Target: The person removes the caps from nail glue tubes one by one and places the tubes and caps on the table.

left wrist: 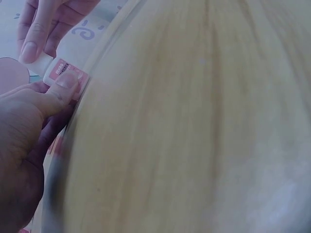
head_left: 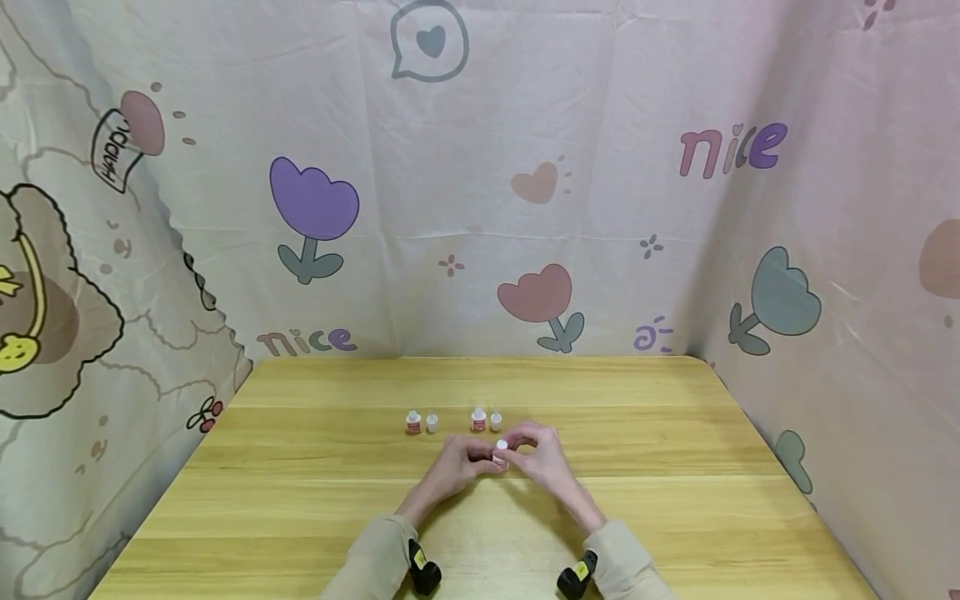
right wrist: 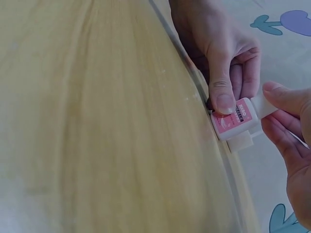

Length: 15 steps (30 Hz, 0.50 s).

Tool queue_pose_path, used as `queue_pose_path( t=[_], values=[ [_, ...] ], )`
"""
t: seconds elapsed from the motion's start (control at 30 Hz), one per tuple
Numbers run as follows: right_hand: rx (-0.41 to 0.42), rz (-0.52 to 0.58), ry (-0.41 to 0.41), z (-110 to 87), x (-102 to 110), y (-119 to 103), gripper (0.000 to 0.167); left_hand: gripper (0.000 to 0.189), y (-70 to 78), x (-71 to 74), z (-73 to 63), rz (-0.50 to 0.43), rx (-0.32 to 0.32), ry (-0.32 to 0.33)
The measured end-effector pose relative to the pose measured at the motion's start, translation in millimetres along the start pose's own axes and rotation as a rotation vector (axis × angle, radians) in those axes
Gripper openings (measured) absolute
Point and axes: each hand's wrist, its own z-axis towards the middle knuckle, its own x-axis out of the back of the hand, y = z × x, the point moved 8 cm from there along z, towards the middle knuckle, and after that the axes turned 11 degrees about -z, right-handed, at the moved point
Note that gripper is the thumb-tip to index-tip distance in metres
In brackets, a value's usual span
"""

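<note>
A small white glue bottle [right wrist: 234,121] with a pink label stands between both hands over the middle of the table. Its body is pinched between the thumb and fingers of my left hand [head_left: 457,463]. From the other side, my right hand [head_left: 542,457] grips the white cap [right wrist: 263,105] on the bottle's top with thumb and fingertips. Beyond the hands, a similar bottle [head_left: 478,421] stands with a white cap [head_left: 496,422] beside it. Further left are another bottle [head_left: 413,424] and a second separate cap [head_left: 432,424].
The wooden table [head_left: 300,500] runs back to a pale curtain [head_left: 442,167] printed with flowers and words. More printed cloth hangs along the left and right sides. Black wrist cameras [head_left: 425,572] sit at both beige sleeves [head_left: 375,558].
</note>
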Motion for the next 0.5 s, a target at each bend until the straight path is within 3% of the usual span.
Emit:
queue_pose_path(
  t=[0.33, 0.5],
  values=[
    [0.023, 0.066, -0.073, -0.1, 8.5, -27.8, 0.016, 0.018, -2.0, 0.1, 0.2, 0.005, 0.015, -0.002],
    [0.015, 0.058, -0.032, -0.7, 4.9, -12.6, 0.017, 0.017, -1.2, 0.2, 0.2, 0.003, 0.003, 0.001]
  ],
)
